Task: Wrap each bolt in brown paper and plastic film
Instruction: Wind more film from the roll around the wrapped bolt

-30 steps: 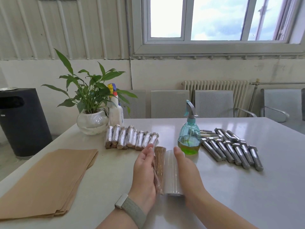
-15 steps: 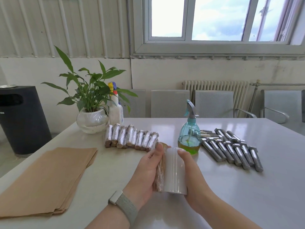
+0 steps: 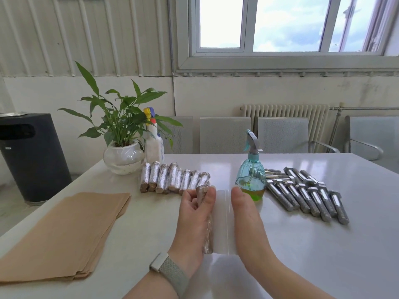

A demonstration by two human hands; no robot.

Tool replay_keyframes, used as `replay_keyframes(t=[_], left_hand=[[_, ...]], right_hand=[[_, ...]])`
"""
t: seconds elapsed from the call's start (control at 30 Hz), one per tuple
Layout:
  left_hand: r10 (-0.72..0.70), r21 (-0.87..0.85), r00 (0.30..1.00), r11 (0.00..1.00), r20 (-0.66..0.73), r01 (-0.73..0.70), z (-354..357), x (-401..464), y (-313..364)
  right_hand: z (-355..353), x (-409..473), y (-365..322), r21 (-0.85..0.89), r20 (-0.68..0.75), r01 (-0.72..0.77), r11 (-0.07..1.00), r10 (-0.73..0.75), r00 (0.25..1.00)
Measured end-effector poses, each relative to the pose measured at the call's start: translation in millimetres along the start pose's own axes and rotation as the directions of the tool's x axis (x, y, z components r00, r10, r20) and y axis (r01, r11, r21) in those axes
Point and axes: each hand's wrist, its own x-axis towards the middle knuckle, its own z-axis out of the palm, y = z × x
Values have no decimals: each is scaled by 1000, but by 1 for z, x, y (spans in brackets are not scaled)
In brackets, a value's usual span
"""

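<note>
My left hand (image 3: 193, 219) grips a bolt wrapped in brown paper (image 3: 207, 234), fingers curled round its far end. Right beside it lies the roll of plastic film (image 3: 222, 223), with film running onto the bolt. My right hand (image 3: 245, 221) lies along the roll's right side, thumb straight at its far end. A row of several wrapped, shiny bolts (image 3: 172, 180) lies behind my left hand. Several bare steel bolts (image 3: 306, 196) lie at the right. A stack of brown paper sheets (image 3: 62, 236) is at the left.
A teal spray bottle (image 3: 251, 171) with green liquid stands just behind the film roll. A potted plant (image 3: 123, 145) and a white spray bottle (image 3: 153, 141) stand at the table's back left. Chairs line the far edge; a black bin (image 3: 28, 156) stands on the floor at left.
My left hand has curled its fingers round the paper-wrapped bolt and turned it against the film roll. The right hand stayed along the roll.
</note>
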Motion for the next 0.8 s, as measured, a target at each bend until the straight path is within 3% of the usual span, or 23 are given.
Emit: replay_keyframes(t=[0.2,0.33,0.43,0.67,0.8], left_hand=[[-196,-132,974,969,111,210,5,-3,-2],[-142,-17,983,989,120,145,4,3,-5],[-75,85,993,994,86,68,-2,8,-6],[146,408,988,905,-42,-117,-6,12,-8],[4,115,1000,993,-28,0,2,7,-8]], right_hand=[[-6,5,3,-126,-112,-33,991,18,993],[-16,11,0,152,165,-217,964,192,967],[-17,11,-2,133,268,-284,950,241,933],[-9,12,1,-109,5,-74,991,75,997],[-1,7,3,-48,-80,-85,995,81,994]])
